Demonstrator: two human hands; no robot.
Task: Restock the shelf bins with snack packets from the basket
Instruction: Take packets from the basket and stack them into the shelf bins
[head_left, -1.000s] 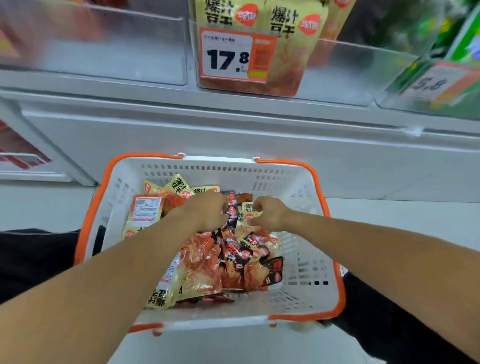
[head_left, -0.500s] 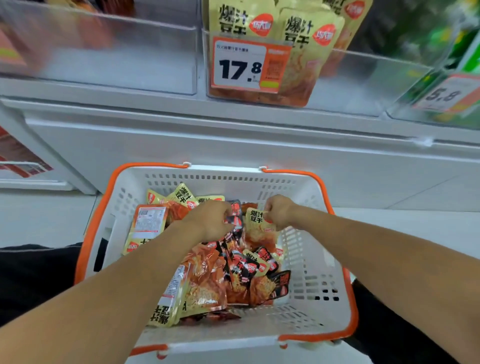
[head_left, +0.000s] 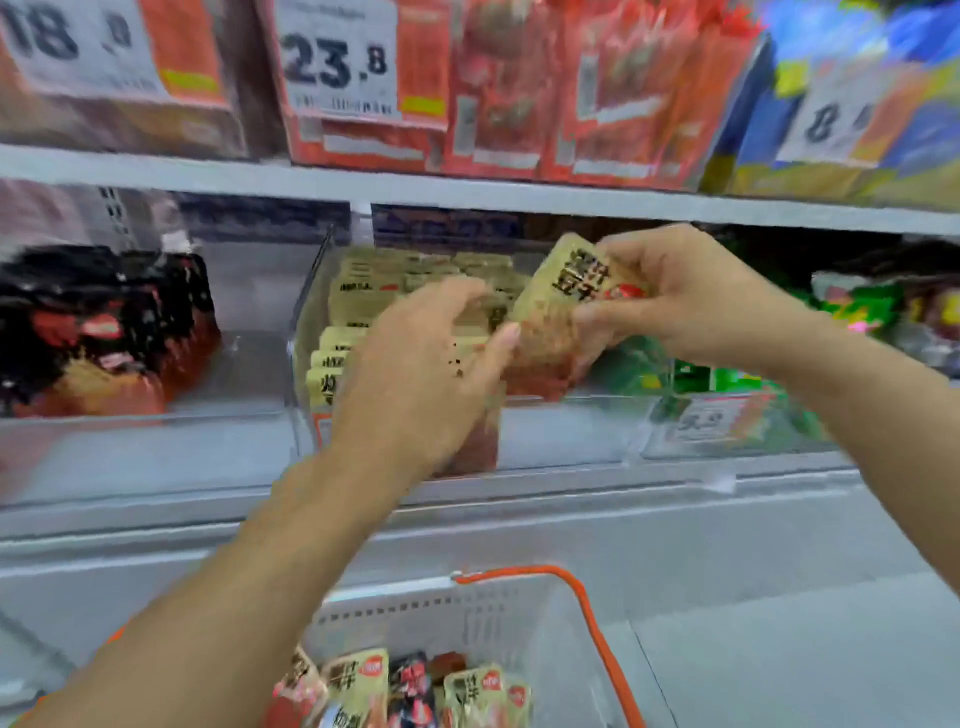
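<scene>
Above the basket (head_left: 582, 587), at the middle shelf, both hands are raised to a clear bin (head_left: 306, 322) that already holds a row of yellow snack packets (head_left: 358, 291) standing on edge. The right hand (head_left: 691, 296) has its grip closed on one yellow packet (head_left: 566, 291), thumb below and fingers over the top edge, holding it tilted so that its long axis runs from upper right down to lower left, with the lower end pointing into the bin. The left hand (head_left: 431, 369) is in front of the bin with its fingers loosely spread; its fingertips seem to touch the lower corner of the same packet and it may also be pressing the standing row back, but motion blur leaves it unclear whether it is pinching anything. The bin's open space lies just beside and below the held packet, toward the left, so the right hand is the nearer one to finish the placing. My judgement is that the packet needs to be turned more upright and slid down in front of or behind the row. More packets (head_left: 358, 680) wait in the basket below, so the restocking looks far from done.
</scene>
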